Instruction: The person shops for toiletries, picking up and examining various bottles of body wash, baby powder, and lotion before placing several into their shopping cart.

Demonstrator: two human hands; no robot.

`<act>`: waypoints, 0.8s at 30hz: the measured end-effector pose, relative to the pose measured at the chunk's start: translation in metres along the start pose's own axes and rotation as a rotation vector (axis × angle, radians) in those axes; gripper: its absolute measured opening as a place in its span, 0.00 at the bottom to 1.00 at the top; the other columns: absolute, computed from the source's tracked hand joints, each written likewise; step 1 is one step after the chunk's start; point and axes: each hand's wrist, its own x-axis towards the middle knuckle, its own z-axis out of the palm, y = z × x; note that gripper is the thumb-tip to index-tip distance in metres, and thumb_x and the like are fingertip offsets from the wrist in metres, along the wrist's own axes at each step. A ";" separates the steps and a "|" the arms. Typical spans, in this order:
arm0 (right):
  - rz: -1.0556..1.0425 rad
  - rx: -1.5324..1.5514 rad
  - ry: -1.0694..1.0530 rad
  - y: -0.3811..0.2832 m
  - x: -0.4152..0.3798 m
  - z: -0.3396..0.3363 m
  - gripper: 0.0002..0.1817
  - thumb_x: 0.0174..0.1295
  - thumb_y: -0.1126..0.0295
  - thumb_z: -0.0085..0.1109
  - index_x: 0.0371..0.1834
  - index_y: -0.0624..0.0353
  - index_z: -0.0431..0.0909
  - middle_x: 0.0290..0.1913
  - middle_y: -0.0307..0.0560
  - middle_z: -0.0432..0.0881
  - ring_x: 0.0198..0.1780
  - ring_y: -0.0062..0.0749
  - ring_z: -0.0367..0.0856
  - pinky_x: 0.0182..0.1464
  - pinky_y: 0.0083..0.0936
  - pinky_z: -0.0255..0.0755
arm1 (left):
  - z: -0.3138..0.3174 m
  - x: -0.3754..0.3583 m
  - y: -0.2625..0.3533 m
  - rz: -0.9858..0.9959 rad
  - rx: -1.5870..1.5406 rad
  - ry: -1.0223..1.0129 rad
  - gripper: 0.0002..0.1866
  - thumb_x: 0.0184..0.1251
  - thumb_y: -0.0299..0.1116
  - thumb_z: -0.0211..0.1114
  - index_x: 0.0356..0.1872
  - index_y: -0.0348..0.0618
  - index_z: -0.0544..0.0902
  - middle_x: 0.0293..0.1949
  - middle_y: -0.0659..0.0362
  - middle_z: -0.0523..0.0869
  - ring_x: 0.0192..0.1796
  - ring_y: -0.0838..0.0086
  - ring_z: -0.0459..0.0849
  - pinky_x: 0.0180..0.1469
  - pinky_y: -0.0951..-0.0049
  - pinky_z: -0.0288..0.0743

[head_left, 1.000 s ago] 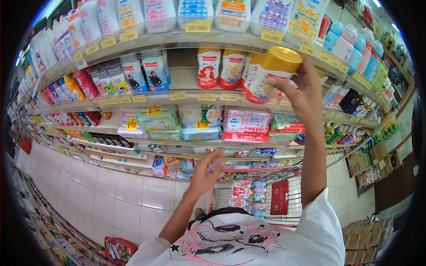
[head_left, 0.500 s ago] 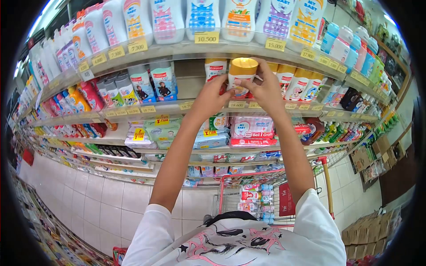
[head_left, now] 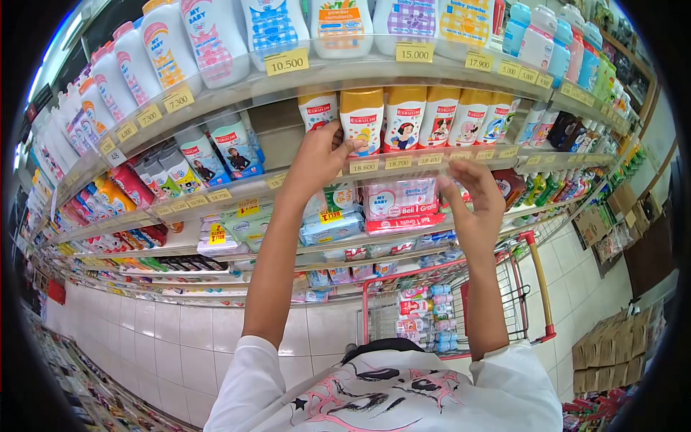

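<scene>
A white Eskulin bottle with a gold cap [head_left: 361, 115] stands upright at the front of the shelf. My left hand [head_left: 322, 160] grips its lower left side, thumb across the front and fingers around the edge. Lower right, in front of the shelf, my right hand [head_left: 471, 196] holds nothing; its fingers are curved and apart. A similar gold-capped bottle [head_left: 317, 109] is partly hidden behind my left hand. To the right of the gripped bottle stands one with a princess picture [head_left: 405, 121], then several more alike.
Yellow price tags [head_left: 398, 163] line the shelf lip. Overhead, a shelf carries large baby powder bottles [head_left: 342, 25]. Packs of wipes [head_left: 403, 201] lie below. A shopping cart [head_left: 536, 288] with several bottles inside stands on the tiled floor, close to my body at the right.
The bottle held in both hands has come down onto the shelf, in line with the others. My right hand has let go and moved down and right; my left still grips it.
</scene>
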 end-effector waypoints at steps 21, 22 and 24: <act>0.980 -0.222 -0.135 0.157 -0.292 -0.157 0.09 0.62 0.71 0.63 0.41 0.66 0.80 0.33 0.44 0.85 0.35 0.22 0.82 0.40 0.21 0.74 | 0.016 -0.007 0.000 0.053 0.402 0.100 0.17 0.68 0.33 0.63 0.51 0.31 0.77 0.41 0.53 0.86 0.41 0.74 0.85 0.40 0.76 0.76; 1.007 -0.255 -0.207 0.162 -0.297 -0.158 0.10 0.61 0.71 0.63 0.41 0.66 0.81 0.32 0.44 0.85 0.35 0.22 0.82 0.39 0.21 0.74 | -0.005 -0.002 -0.022 0.074 0.628 0.128 0.22 0.66 0.38 0.66 0.53 0.30 0.79 0.46 0.52 0.86 0.49 0.75 0.84 0.52 0.76 0.75; 1.030 -0.288 -0.278 0.190 -0.322 -0.163 0.12 0.61 0.68 0.62 0.41 0.66 0.81 0.29 0.45 0.84 0.33 0.23 0.82 0.37 0.21 0.74 | 0.012 -0.020 0.003 0.114 0.501 0.183 0.19 0.63 0.36 0.68 0.48 0.31 0.81 0.40 0.51 0.88 0.44 0.72 0.86 0.48 0.75 0.77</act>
